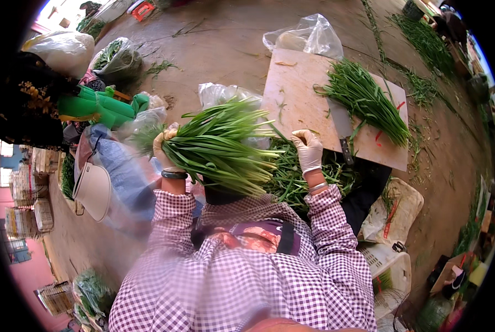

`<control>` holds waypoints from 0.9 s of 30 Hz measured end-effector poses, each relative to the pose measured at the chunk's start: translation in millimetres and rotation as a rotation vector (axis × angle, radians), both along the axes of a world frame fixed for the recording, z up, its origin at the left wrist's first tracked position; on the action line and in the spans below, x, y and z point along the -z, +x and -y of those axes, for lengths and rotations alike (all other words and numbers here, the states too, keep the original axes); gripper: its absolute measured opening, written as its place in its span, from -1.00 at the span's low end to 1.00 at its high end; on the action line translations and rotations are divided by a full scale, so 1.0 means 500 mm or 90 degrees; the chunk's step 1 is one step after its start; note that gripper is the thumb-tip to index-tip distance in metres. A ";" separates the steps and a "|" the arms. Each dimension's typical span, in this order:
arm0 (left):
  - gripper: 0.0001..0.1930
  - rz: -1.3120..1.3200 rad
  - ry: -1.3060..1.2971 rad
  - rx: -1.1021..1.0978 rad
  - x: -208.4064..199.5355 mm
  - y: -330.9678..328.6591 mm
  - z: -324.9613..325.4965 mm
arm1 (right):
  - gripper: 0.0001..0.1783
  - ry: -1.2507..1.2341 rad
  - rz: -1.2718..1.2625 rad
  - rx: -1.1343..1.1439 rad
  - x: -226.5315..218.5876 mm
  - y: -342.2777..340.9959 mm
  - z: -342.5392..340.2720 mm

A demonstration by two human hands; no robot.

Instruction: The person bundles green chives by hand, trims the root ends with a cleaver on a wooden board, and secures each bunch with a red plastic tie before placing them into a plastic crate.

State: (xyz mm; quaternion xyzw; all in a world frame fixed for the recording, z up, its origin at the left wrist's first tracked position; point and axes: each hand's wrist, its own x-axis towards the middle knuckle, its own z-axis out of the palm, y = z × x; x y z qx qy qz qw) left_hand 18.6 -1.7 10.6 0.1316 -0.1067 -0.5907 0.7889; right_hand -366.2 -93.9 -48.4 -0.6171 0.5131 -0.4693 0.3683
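Note:
My left hand (pixel 167 148), in a pale glove, is closed around one end of a thick bunch of garlic chives (pixel 225 148). Their long green leaves fan out to the right, with pale ends toward my other hand. My right hand (pixel 308 150), gloved too, is raised near those ends with its fingers pinched together; whatever it may hold is too small to make out. Loose greens (pixel 292 180) lie below, between my forearms. Just beyond my right hand, a knife (pixel 341 123) with a dark handle rests on a pale board (pixel 293 91), beside another bunch of chives (pixel 367 100).
A clear plastic bag (pixel 311 37) lies behind the board. At left are a person's green sleeve (pixel 98 107), a white visor (pixel 92 191) and filled plastic bags (pixel 117 60). A white crate (pixel 394 271) stands at lower right. Scattered greens (pixel 424 44) cover floor at far right.

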 end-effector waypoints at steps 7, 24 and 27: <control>-0.78 0.151 0.134 -0.012 -0.079 -0.043 0.001 | -0.89 -0.126 -0.248 -0.042 -0.012 -0.085 -0.001; -0.80 0.398 0.126 0.088 -0.272 -0.298 0.120 | -0.14 -0.174 -0.038 -0.172 -0.183 -0.114 -0.059; -0.79 0.532 0.262 0.128 -0.335 -0.410 0.110 | 0.25 -0.117 0.006 -0.229 -0.213 -0.076 -0.072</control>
